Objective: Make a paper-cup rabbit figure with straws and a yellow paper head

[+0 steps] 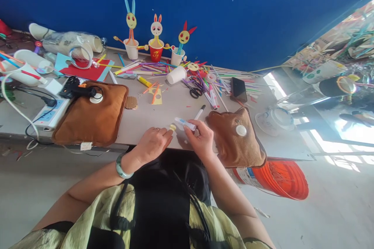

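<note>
My left hand point(153, 144), with a bangle on its wrist, is closed in a pinch on a small pale-yellow paper disc point(172, 127). Close to the disc, my right hand point(202, 140) grips a small clear glue tube point(184, 123) with a white and blue label, its tip pointing left. Just behind the right hand lies a white pen with a black end point(200, 112). Farther back are a yellow paper scrap point(157, 97) with cut-outs, a tipped white paper cup point(177, 74) and black-handled scissors point(195, 92).
Brown cushioned warmers lie left point(93, 116) and right point(230, 140). A power strip point(52, 113) with cables stands at left. Three rabbit-headed cup figures point(156, 52) line the blue wall. A phone point(239, 89) rests near scattered sticks; an orange bucket point(280, 179) lies below.
</note>
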### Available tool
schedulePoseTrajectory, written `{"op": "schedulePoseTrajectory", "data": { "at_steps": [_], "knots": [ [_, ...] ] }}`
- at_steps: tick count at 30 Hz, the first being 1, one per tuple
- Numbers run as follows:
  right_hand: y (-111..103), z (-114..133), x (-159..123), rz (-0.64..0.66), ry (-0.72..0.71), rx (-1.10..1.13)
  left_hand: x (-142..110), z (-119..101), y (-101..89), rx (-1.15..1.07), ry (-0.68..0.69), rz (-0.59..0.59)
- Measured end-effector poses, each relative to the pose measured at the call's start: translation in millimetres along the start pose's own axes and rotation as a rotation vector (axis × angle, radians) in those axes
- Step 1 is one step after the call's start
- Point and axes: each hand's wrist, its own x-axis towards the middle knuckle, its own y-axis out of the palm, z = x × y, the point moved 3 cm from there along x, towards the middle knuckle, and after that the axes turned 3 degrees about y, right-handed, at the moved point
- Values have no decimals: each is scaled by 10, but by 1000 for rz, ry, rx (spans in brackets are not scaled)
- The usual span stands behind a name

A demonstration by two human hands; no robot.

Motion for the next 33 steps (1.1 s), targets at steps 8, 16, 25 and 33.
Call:
{"op": "schedulePoseTrajectory", "data": {
  "at_steps": [8, 16, 25, 33],
  "knots": [
    [59, 27, -19, 180, -29, 21, -1, 2, 0, -2, 1, -1],
    [26, 12, -19, 85, -13, 39, -9, 6, 7, 11, 8, -10],
    [48, -21, 5, 71, 10, 12, -1, 1, 5, 0, -7, 19],
    [21, 9, -31, 155, -4, 12, -3, 6, -2, -7, -16, 20]
  ]
}}
